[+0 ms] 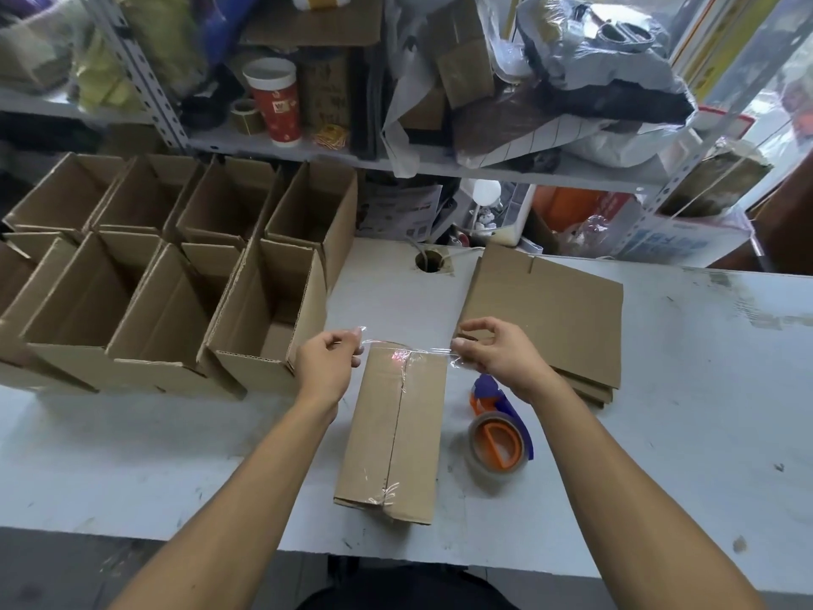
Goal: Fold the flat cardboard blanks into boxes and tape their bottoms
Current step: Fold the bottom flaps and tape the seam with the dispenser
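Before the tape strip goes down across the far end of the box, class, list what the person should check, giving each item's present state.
1. Strip of clear tape pinched at both ends, by left hand and right hand: ok.
2. Strip stretched across the far edge of the box: ok.
3. Long tape already along the centre seam: ok.
4. Strip free of wrinkles: cannot tell.
5. Tape dispenser lying clear, right of the box: ok.
6. Stack of flat blanks clear of the box: ok.

Both forearms are bare to the frame's lower edge, without sleeves; the hands (327,367) (497,358) carry no gloves, rings or watch.
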